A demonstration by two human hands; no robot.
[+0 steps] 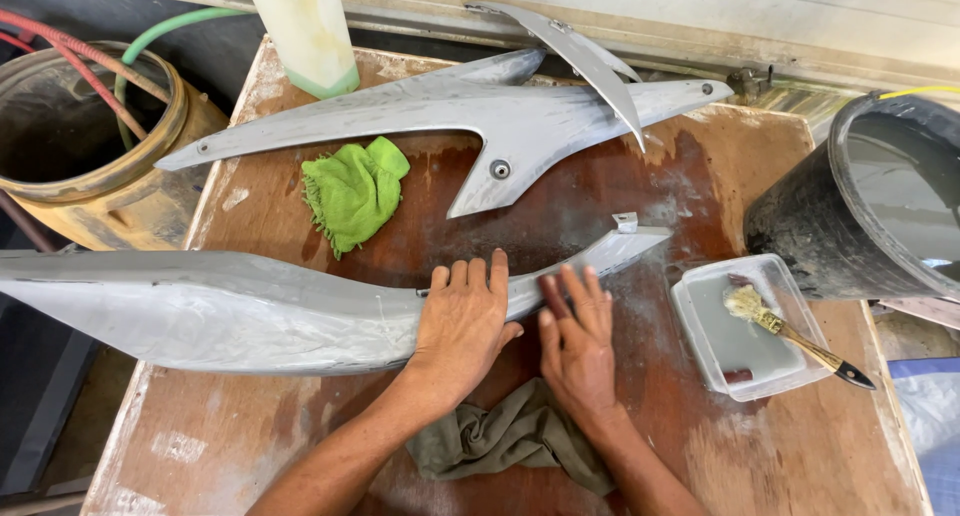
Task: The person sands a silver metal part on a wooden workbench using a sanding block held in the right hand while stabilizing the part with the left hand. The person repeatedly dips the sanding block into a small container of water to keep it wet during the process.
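A long grey curved body panel lies across the near part of the wooden table. My left hand lies flat on it near its narrow right end, fingers together. My right hand presses flat beside it, fingertips on the panel's lower edge; something dark red seems to lie under the fingers. An olive rag lies under my wrists. A second grey pointed panel rests farther back.
A green cloth lies mid-table. A clear tub of cloudy water with a brush stands right. A black bucket is beyond the right edge, a tan drum with hoses at left, a pale bottle behind.
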